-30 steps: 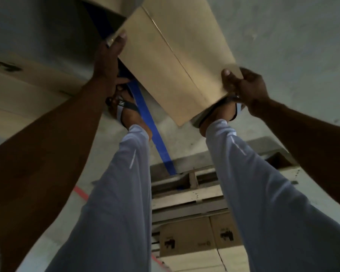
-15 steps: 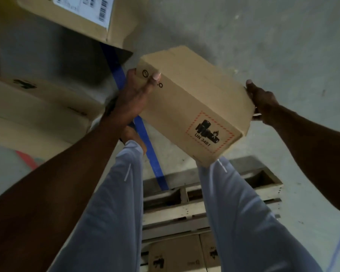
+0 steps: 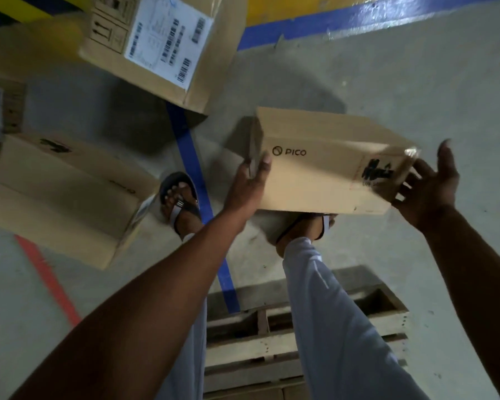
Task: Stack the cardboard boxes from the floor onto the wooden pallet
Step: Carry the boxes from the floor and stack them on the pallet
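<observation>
I hold a brown cardboard box [image 3: 326,166], printed PICO, in the air above my feet. My left hand [image 3: 250,183] grips its left end, thumb on the front face. My right hand [image 3: 427,189] supports the right end from below, fingers spread under the corner with the black hazard mark. The wooden pallet [image 3: 272,347] lies on the floor at the bottom of the view, partly hidden behind my legs. A box with a white shipping label [image 3: 156,44] and another plain box [image 3: 61,194] stand on the floor to the left.
A blue floor stripe [image 3: 194,174] runs between my sandalled feet toward the pallet. A red line [image 3: 46,275] crosses the grey concrete at the lower left. Yellow and blue markings run along the top edge. A further carton edge shows at the far left.
The box has come up off the floor and turned so its PICO face points at me. My view has swung up, showing more floor and the labelled box.
</observation>
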A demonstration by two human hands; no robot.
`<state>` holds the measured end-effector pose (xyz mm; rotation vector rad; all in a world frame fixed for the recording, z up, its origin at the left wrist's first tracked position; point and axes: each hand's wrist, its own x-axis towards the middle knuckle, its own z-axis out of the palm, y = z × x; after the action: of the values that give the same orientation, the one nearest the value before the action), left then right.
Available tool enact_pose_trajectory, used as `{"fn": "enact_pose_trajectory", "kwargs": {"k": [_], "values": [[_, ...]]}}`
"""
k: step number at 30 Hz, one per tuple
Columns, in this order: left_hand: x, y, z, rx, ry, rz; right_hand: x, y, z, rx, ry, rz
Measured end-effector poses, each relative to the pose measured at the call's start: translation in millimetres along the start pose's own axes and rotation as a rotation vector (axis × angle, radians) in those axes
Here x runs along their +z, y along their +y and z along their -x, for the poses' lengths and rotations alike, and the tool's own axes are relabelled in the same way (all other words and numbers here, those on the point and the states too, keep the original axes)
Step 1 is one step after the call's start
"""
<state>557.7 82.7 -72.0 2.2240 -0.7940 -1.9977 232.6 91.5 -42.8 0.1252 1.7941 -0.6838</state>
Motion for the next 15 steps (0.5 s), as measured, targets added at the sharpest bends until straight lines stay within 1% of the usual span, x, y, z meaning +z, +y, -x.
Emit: {"fn": "enact_pose_trajectory", "kwargs": {"k": [1,3,5,8,10,13,15], "values": [[8.5,0.4,3.3,0.037,-0.031,-0.002,-1.8,-1.8,0.7,-0.006,0.045,0.088],[19.6,4.4,6.8,0.075,-0.069,0.019,5.9,-0.3,4.9,-0.056,0.063,0.323],[23.6,9.4,10.1,0.086,-0.092,0.072,20.1,9.5,1.6,-0.075,0.084,0.417],[20.6,1.9,6.8,0.101,-0.114,0.073,43.0,25.4,-8.1,0.025,0.235,0.294],[18.6,-5.2,3.2,0.102,-0.116,0.074,54.2,29.4,-10.3,0.043,0.312,0.243],[18.0,0.6,16.3,0.158,-0.144,0.046,53.6,22.0,-11.1,0.063,0.36,0.158],[19.8,11.9,30.3,0.211,-0.172,0.074,38.9,9.7,-14.0,0.066,0.389,0.164]]}}
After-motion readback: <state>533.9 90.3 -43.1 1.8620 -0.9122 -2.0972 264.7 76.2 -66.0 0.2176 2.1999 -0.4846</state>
